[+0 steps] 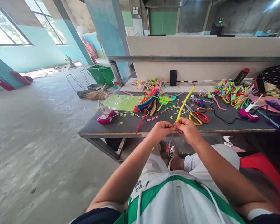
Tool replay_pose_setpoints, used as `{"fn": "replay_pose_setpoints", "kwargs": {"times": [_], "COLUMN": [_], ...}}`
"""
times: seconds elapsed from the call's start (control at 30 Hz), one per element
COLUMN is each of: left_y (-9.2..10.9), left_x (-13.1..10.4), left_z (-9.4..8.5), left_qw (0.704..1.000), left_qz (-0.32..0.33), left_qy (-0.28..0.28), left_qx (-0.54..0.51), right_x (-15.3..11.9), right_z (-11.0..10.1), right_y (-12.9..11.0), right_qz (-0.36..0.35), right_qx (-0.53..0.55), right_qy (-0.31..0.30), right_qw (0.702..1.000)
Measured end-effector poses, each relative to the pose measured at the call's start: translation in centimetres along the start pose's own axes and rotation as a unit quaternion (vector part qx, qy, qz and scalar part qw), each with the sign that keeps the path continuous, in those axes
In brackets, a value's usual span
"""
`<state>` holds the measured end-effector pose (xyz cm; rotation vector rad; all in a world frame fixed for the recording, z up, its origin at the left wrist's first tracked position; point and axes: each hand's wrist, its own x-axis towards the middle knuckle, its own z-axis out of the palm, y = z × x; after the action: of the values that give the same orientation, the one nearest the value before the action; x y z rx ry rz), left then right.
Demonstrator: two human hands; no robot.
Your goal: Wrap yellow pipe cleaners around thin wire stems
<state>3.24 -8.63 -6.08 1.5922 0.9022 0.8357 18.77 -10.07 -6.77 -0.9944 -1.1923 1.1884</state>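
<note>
A fuzzy yellow pipe cleaner (pixel 184 103) rises at a slant from between my fingertips, above the table's front edge. Its lower end is pinched by my right hand (pixel 188 129), thumb against fingers. Close beside it, my left hand (pixel 162 129) is closed in a pinch at the same lower end; thin wire strands seem to hang below the fingers. Scissors (pixel 197 118) with one yellow and one red handle lie just beyond my right hand. A bundle of multicoloured pipe cleaners (pixel 149 101) rests past my left hand, with a red one (pixel 140 123) reaching toward the edge.
Heaps of coloured pipe cleaners (pixel 233 91) lie at the right and back of the dark table (pixel 128 127). A blue glue gun (pixel 201 102), pink power strips (pixel 106 117) and a phone (pixel 173 78) are there too. Green bins (pixel 101 74) and a broom (pixel 98 94) stand left.
</note>
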Motion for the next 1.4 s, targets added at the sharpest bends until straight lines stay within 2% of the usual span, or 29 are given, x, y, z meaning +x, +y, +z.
{"fn": "replay_pose_setpoints", "kwargs": {"times": [0.1, 0.2, 0.3, 0.4, 0.53, 0.67, 0.77, 0.83, 0.93, 1.07, 1.27, 1.4], "left_y": [-0.7, -1.1, -1.4, -1.7, -1.3, -0.2, 0.5, 0.7, 0.8, 0.9, 0.9, 0.2], "left_x": [0.3, 0.5, 0.5, 0.5, 0.8, 1.1, 1.0, 0.8, 0.6, 0.5, 0.1, -0.3], "left_z": [-0.4, -0.6, -0.4, 0.0, -0.2, -0.8, -0.7, -0.4, -0.1, -0.3, -0.3, 0.0], "left_qw": [0.990, 0.968, 0.950, 0.942, 0.960, 0.996, 0.992, 0.987, 0.993, 1.000, 0.993, 0.983], "left_qz": [-0.007, -0.014, -0.034, -0.046, -0.046, 0.016, 0.047, 0.050, 0.038, 0.015, -0.010, -0.008], "left_qy": [-0.059, -0.099, -0.118, -0.111, -0.047, 0.050, 0.092, 0.095, 0.058, -0.009, -0.034, -0.075], "left_qx": [-0.128, -0.230, -0.288, -0.315, -0.272, -0.075, 0.075, 0.119, 0.096, -0.017, -0.114, -0.169], "right_x": [0.2, 0.6, 1.0, 1.2, 1.2, 0.9, 0.9, 0.8, 0.6, 0.1, -0.3, -0.5], "right_z": [-0.1, -0.1, -0.1, -0.1, -0.2, 0.1, 0.3, 0.2, -0.1, -0.3, 0.0, 0.2], "right_y": [-0.4, -0.4, 0.0, 0.5, 0.4, 0.0, 0.2, 0.2, -0.2, -1.2, -1.6, -1.3], "right_qz": [0.017, 0.033, 0.034, 0.035, 0.053, 0.038, 0.018, 0.008, 0.002, 0.015, 0.041, 0.013], "right_qx": [0.064, 0.103, 0.137, 0.167, 0.144, 0.060, -0.010, -0.046, -0.071, -0.009, 0.086, 0.106], "right_qy": [-0.048, -0.081, -0.108, -0.117, -0.096, -0.015, 0.034, 0.050, 0.037, -0.008, -0.044, -0.056], "right_qw": [0.997, 0.991, 0.984, 0.978, 0.983, 0.997, 0.999, 0.998, 0.997, 1.000, 0.995, 0.993]}}
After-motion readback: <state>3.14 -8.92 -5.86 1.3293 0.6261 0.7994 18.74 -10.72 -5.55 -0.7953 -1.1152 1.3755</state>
